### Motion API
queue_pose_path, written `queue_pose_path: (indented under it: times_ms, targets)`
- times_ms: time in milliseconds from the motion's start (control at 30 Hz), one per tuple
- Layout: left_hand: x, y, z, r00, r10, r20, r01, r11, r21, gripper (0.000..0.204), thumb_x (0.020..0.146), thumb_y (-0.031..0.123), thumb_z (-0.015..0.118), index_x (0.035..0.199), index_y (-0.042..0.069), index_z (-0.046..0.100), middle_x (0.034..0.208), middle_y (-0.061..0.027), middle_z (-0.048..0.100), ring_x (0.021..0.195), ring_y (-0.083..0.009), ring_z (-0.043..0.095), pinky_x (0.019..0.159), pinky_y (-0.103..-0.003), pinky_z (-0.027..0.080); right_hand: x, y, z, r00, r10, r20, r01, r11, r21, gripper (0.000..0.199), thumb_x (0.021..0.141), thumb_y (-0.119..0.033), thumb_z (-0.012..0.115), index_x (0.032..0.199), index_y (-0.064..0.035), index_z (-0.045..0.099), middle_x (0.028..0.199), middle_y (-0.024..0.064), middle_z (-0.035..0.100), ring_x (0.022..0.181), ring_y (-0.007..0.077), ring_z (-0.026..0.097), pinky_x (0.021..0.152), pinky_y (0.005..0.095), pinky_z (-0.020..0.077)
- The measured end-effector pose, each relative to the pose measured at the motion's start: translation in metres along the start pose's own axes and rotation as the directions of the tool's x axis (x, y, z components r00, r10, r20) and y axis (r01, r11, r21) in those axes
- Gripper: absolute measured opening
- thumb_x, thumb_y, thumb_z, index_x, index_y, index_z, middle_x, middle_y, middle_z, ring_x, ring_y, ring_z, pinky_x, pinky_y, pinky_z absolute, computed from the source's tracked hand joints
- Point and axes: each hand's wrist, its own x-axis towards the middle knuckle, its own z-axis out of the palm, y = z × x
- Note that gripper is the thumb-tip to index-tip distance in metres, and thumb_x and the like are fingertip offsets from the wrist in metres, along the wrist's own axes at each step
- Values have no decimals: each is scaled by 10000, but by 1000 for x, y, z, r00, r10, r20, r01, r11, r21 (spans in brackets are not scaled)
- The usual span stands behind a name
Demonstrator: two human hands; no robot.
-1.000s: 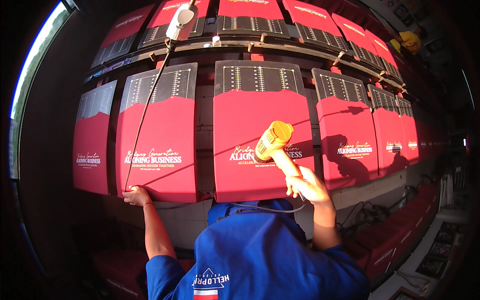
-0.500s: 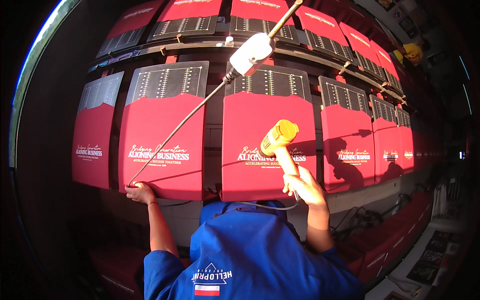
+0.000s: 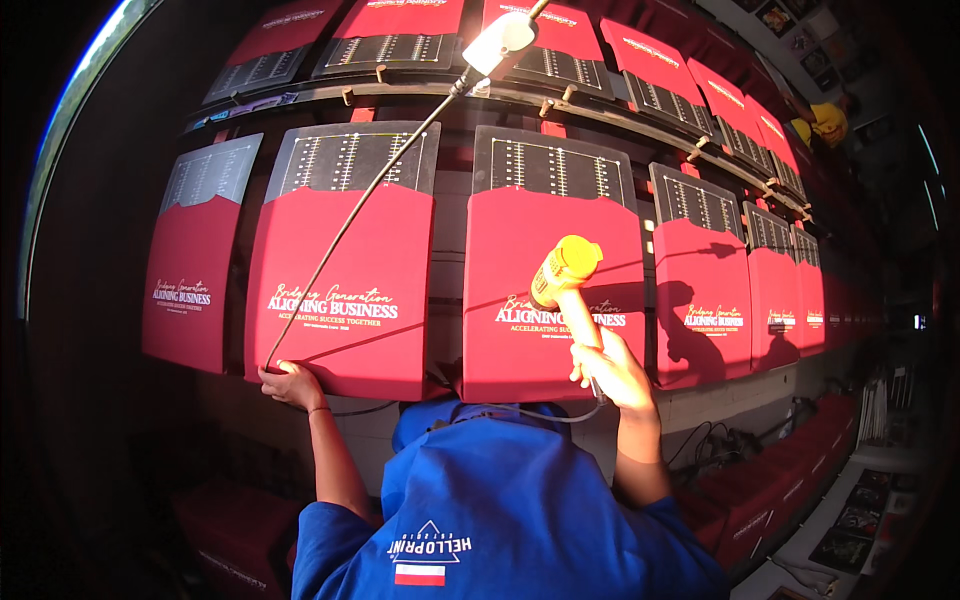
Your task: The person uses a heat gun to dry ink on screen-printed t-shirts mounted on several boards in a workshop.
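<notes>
In my right hand (image 3: pixel 618 372) is a yellow heat gun (image 3: pixel 566 272), its handle wrapped by my fingers and its round end over the printed red fabric of the middle board (image 3: pixel 550 370). My left hand (image 3: pixel 292 386) is closed at the lower left corner of the neighbouring red-covered board (image 3: pixel 340 240). A grey cable (image 3: pixel 352 215) slants down tautly from a white socket block (image 3: pixel 500 45) to my left fingers. Whether those fingers also pinch the fabric or the board is hidden. Each board has a black top end with white ruler marks above the red fabric.
More red-covered boards stand at the left (image 3: pixel 185 260) and right (image 3: pixel 700 290), with another row (image 3: pixel 385 25) beyond a dark rail (image 3: pixel 410 83) bearing wooden pegs. A loose cable hangs below the near boards. Someone in a yellow top (image 3: pixel 828 124) is far right.
The boards and socket block have shifted in the view, the block nearer the top edge. My left hand stays at the board's corner with the cable; the right keeps hold of the heat gun.
</notes>
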Motion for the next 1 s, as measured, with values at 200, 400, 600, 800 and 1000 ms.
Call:
queue_pose_path:
  times_ms: [200, 400, 600, 800, 1000]
  targets:
    - [-1, 1, -3, 1000, -21, 23, 21, 999, 31, 484, 928, 283, 543, 1339, 65, 413, 1175, -224, 472, 1049, -423, 512, 909, -480, 418, 2, -4, 8, 999, 1, 33, -2, 1000, 23, 140, 899, -139, 573, 940, -6, 554, 723, 28, 573, 607, 99, 590, 520, 226, 479]
    - [-3, 0, -4, 1000, 20, -11, -20, 1000, 16, 476, 928, 266, 543, 1339, 63, 412, 1152, -220, 475, 1053, -418, 503, 914, -473, 413, 5, -8, 16, 993, 15, 121, -22, 998, 56, 193, 905, -175, 587, 995, -11, 539, 738, 22, 578, 615, 88, 591, 518, 221, 474]
    - [-2, 2, -5, 1000, -13, -1, 13, 1000, 3, 474, 931, 271, 537, 1339, 64, 413, 1151, -222, 474, 1055, -419, 503, 917, -468, 412, 7, -5, 28, 994, 14, 108, -13, 1000, -6, 216, 901, -194, 595, 988, -3, 543, 759, 33, 595, 624, 85, 587, 536, 222, 473]
    - [0, 1, -2, 1000, 4, -8, -3, 1000, 8, 472, 931, 282, 538, 1333, 66, 418, 1150, -227, 479, 1051, -421, 510, 922, -473, 407, 18, -3, 34, 996, -76, 48, 77, 997, -20, 194, 907, -179, 591, 986, -12, 534, 753, 18, 561, 626, 84, 579, 524, 217, 473]
    - [-2, -2, -2, 999, 23, -39, -24, 999, -31, 462, 925, 264, 554, 1324, 72, 424, 1162, -223, 473, 1055, -412, 509, 925, -472, 403, -5, -5, 25, 990, 66, 127, -66, 998, -5, 192, 908, -163, 586, 1008, -9, 532, 760, 24, 570, 622, 87, 592, 519, 213, 473]
